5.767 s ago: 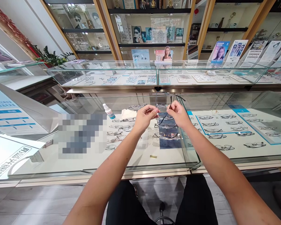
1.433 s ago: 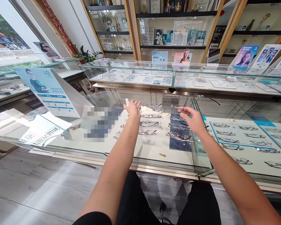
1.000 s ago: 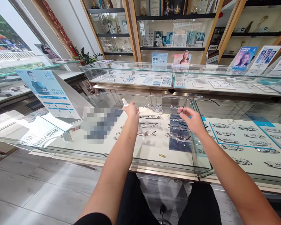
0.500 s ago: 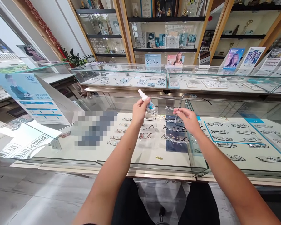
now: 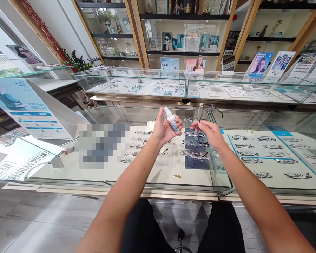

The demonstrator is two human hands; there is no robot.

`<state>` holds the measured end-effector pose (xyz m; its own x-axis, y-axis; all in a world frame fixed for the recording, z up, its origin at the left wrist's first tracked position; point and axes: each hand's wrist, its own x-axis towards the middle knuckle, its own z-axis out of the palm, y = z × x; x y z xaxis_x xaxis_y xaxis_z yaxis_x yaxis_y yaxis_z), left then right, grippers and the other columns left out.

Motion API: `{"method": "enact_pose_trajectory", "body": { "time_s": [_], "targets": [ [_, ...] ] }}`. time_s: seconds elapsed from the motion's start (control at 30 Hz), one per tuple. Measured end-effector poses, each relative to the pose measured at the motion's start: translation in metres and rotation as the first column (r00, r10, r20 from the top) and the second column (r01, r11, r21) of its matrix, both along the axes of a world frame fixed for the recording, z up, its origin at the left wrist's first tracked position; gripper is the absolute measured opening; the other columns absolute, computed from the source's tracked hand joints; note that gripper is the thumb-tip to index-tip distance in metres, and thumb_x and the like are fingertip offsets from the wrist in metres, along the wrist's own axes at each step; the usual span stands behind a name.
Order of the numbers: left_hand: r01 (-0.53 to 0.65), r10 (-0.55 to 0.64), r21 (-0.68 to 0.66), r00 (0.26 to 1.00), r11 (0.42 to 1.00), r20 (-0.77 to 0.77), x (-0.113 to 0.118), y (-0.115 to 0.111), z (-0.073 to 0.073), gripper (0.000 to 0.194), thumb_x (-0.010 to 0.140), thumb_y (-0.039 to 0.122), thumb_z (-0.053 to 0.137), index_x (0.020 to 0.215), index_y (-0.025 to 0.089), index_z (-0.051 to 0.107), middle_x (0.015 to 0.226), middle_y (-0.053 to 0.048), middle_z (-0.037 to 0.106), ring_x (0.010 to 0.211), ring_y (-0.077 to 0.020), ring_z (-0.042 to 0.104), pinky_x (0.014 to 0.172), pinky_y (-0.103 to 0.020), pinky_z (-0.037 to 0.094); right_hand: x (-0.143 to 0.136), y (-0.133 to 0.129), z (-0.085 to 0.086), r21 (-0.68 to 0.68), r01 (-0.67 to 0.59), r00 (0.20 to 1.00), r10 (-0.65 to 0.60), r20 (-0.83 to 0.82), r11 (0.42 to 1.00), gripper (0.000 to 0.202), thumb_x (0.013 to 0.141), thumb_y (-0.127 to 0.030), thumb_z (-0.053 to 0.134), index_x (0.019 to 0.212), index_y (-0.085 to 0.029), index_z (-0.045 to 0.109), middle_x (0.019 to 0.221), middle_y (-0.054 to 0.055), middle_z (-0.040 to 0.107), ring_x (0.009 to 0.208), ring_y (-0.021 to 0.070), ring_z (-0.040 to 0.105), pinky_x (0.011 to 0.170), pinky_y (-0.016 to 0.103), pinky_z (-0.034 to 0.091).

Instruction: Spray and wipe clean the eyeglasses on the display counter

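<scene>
White cloth (image 5: 150,125) at 9 o'clock from spray bottle (image 5: 172,122). Bottle cradled in left hand (image 5: 162,134): fingers curled behind, thumb raised clear, top tilted toward 11 o'clock. Thin-rimmed glasses (image 5: 201,111) at 3 o'clock from bottle, apart, above glass counter (image 5: 192,183); pinched between thumb and fingertips of right hand (image 5: 212,133). Apparent step: readying bottle beside lenses. Probable requirement for next move: check for cap, aim nozzle toward 3 o'clock, apply light grip to frame.

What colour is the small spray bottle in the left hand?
The spray bottle is white, with some blue on its label; the head view shows it best.
</scene>
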<state>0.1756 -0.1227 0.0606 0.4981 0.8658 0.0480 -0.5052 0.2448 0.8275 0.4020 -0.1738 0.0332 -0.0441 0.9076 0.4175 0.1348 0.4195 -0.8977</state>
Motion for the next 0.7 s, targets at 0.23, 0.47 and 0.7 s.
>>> {"method": "enact_pose_trajectory", "body": {
  "time_s": [0.23,0.47,0.7],
  "targets": [
    [-0.101,0.117,0.116,0.984,0.988,-0.137,0.009,0.003,-0.011,0.069,0.092,0.085,0.061,0.075,0.019,0.065,0.082,-0.009,0.063,0.075,-0.0203,0.062,0.065,-0.034,0.058,-0.001,-0.003,0.002,-0.091,-0.113,0.993,0.115,0.018,0.989,0.035,0.098,-0.056,0.067,0.1,-0.026,0.086,0.103,0.007,0.086,0.095,0.0265,0.07,0.09,0.042,0.054],
    [-0.193,0.314,0.35,0.891,0.916,-0.329,0.02,0.007,-0.031,0.046,0.094,0.062,0.07,0.077,0.02,0.065,0.081,-0.004,0.06,0.075,-0.0177,0.059,0.071,-0.03,0.054,-0.006,-0.004,-0.004,-0.13,-0.245,0.969,0.243,-0.03,0.961,0.037,0.1,-0.057,0.067,0.107,-0.027,0.087,0.105,0.006,0.085,0.098,0.0269,0.071,0.092,0.042,0.054],
    [-0.173,0.341,0.416,0.864,0.893,-0.372,0.02,0.007,-0.032,0.043,0.095,0.057,0.069,0.076,0.02,0.064,0.079,-0.003,0.06,0.075,-0.0184,0.057,0.07,-0.031,0.048,-0.008,-0.006,-0.004,-0.131,-0.332,0.943,0.329,-0.044,0.934,0.035,0.103,-0.055,0.066,0.109,-0.027,0.087,0.107,0.006,0.084,0.1,0.0257,0.07,0.097,0.041,0.053]
  ]
}}
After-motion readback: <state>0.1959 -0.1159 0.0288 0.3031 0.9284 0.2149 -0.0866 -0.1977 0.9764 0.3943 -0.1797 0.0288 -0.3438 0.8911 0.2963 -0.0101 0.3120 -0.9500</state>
